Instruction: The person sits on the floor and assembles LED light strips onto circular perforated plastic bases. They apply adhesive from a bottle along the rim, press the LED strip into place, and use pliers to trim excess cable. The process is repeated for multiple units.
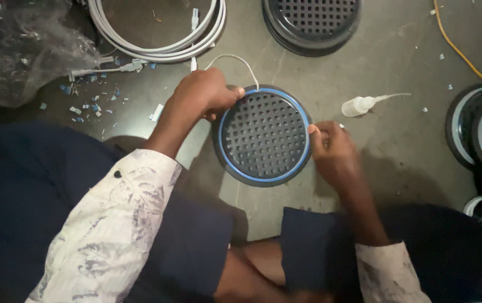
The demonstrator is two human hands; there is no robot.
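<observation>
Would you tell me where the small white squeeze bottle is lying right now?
In the head view the squeeze bottle lies on the floor, up and right of the round black grille, just beyond the right hand.

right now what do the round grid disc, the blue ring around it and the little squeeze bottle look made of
Round grid disc: looks like moulded black plastic, matt, with even square holes. Blue ring: seems a soft rubbery or plastic strip, smooth, seated along the rim. Squeeze bottle: translucent whitish plastic with a thin nozzle. Floor: dull grey, probably concrete.

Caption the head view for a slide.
Left hand and right hand press a blue strip around a round black grille on the concrete floor.
</observation>
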